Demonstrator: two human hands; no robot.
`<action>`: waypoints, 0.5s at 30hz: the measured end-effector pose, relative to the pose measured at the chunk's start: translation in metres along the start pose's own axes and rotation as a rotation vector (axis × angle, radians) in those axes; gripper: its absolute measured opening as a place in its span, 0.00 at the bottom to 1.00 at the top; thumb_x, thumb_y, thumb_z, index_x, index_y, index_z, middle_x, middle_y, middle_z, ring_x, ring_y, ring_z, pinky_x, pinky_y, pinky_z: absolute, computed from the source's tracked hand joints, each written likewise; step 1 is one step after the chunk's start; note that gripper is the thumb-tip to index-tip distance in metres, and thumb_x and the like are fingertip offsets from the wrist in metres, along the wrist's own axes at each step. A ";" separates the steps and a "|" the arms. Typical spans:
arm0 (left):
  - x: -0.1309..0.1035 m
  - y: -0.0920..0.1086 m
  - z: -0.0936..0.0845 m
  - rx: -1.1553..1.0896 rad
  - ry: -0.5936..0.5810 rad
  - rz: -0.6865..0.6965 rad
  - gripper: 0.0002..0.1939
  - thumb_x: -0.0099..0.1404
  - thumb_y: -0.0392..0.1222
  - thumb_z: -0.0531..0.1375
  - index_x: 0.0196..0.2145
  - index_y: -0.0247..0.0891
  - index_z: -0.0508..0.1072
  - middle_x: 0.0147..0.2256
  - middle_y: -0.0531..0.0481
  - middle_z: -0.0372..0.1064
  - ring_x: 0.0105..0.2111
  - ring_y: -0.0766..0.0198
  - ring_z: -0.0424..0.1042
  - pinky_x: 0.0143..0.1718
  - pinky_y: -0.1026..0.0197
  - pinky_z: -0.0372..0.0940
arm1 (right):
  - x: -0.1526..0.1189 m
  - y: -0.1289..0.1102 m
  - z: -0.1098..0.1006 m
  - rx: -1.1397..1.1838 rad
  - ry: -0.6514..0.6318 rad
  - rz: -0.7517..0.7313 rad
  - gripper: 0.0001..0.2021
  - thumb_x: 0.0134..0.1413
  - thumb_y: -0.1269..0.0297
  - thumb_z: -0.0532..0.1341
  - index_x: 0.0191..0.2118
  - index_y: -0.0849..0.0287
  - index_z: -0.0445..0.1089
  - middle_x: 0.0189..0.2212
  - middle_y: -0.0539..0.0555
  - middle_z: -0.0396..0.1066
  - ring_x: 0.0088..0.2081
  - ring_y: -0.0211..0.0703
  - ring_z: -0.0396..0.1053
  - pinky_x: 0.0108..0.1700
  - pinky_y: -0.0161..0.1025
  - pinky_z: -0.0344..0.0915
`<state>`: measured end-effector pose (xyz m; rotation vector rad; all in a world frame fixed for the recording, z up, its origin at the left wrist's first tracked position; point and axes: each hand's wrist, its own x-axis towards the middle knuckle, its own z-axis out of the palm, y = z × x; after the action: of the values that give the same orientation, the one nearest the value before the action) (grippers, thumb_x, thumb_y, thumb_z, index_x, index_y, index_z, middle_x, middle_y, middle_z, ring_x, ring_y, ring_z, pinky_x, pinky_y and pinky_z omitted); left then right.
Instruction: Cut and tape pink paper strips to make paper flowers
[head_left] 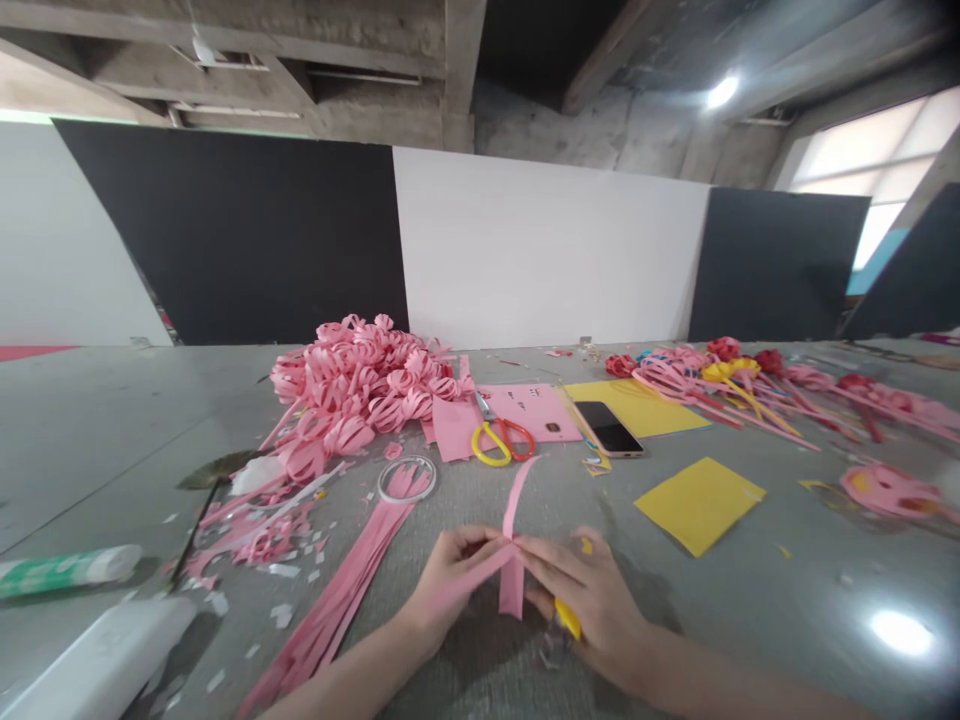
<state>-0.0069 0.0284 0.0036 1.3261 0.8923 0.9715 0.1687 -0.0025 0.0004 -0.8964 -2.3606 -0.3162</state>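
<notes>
Both hands meet above the middle of the table's near part. My left hand (457, 575) pinches crossed pink paper strips (513, 585) from the left; one strip stands up beyond the fingers and a folded part hangs below. From the right, the fingertips of my right hand (589, 590) press on the same strips where they cross. A yellow-handled tool (568, 617) is also tucked in my right hand, its far part blurred. Left of my hands lies a bundle of long pink strips (352, 575), with a roll of tape (406, 480) around its upper end.
A heap of curled pink paper (360, 385) stands back left. Scissors (502, 442) rest on pink sheets (457, 430); a phone (609, 430) and yellow paper (701, 505) lie right. Colored paper flowers (724, 370) are back right. A glue tube (71, 570) and white box (105, 660) lie left.
</notes>
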 end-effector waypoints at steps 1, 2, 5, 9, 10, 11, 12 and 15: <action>0.000 0.000 0.000 -0.005 0.002 -0.006 0.12 0.51 0.46 0.59 0.25 0.31 0.72 0.24 0.51 0.67 0.27 0.67 0.63 0.31 0.66 0.57 | 0.000 0.000 0.000 0.009 0.001 -0.003 0.16 0.58 0.66 0.44 0.50 0.62 0.59 0.45 0.56 0.66 0.40 0.38 0.66 0.43 0.39 0.48; 0.000 0.000 0.000 -0.010 0.006 -0.013 0.12 0.51 0.46 0.59 0.26 0.31 0.72 0.24 0.51 0.67 0.26 0.67 0.63 0.30 0.66 0.57 | 0.000 0.000 -0.001 0.021 0.000 -0.006 0.17 0.58 0.66 0.43 0.49 0.62 0.60 0.45 0.57 0.66 0.40 0.38 0.65 0.43 0.39 0.48; -0.001 0.001 0.000 0.014 0.026 -0.007 0.11 0.52 0.44 0.59 0.26 0.32 0.71 0.23 0.52 0.67 0.26 0.67 0.63 0.29 0.67 0.56 | 0.000 0.000 -0.002 0.063 -0.026 0.005 0.17 0.57 0.67 0.43 0.49 0.63 0.60 0.46 0.57 0.65 0.38 0.38 0.66 0.43 0.40 0.47; -0.002 0.000 0.000 0.083 0.005 0.012 0.10 0.53 0.43 0.57 0.26 0.33 0.70 0.22 0.54 0.64 0.25 0.68 0.61 0.28 0.67 0.54 | -0.002 0.001 -0.001 0.112 -0.051 0.017 0.16 0.57 0.67 0.44 0.49 0.62 0.59 0.47 0.57 0.64 0.39 0.38 0.66 0.43 0.40 0.47; -0.002 0.000 0.000 0.087 -0.009 0.014 0.10 0.54 0.44 0.57 0.26 0.33 0.70 0.22 0.54 0.63 0.25 0.69 0.60 0.27 0.68 0.54 | -0.002 0.001 -0.001 0.120 -0.055 0.015 0.16 0.57 0.66 0.45 0.49 0.63 0.59 0.47 0.58 0.64 0.40 0.39 0.65 0.43 0.40 0.47; -0.001 -0.001 0.000 0.092 -0.022 0.018 0.10 0.55 0.44 0.56 0.26 0.32 0.69 0.22 0.55 0.62 0.24 0.69 0.59 0.27 0.68 0.53 | -0.003 0.002 -0.001 0.127 -0.060 0.015 0.16 0.56 0.66 0.46 0.49 0.63 0.59 0.47 0.58 0.64 0.40 0.39 0.65 0.43 0.40 0.47; -0.001 -0.001 0.000 0.100 -0.036 0.026 0.11 0.55 0.45 0.55 0.26 0.32 0.68 0.22 0.55 0.61 0.24 0.69 0.58 0.26 0.68 0.53 | -0.003 0.002 -0.001 0.133 -0.063 0.014 0.17 0.55 0.65 0.47 0.49 0.63 0.59 0.47 0.59 0.63 0.40 0.40 0.65 0.43 0.40 0.47; -0.001 -0.002 0.001 0.154 -0.061 0.066 0.12 0.57 0.45 0.54 0.24 0.33 0.66 0.21 0.56 0.58 0.24 0.70 0.56 0.26 0.68 0.52 | -0.003 0.002 0.000 0.145 -0.051 0.011 0.16 0.55 0.65 0.46 0.48 0.63 0.60 0.45 0.59 0.65 0.37 0.40 0.66 0.42 0.41 0.48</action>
<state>-0.0063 0.0276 0.0015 1.5165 0.8960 0.9223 0.1719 -0.0026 -0.0010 -0.8572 -2.3892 -0.1167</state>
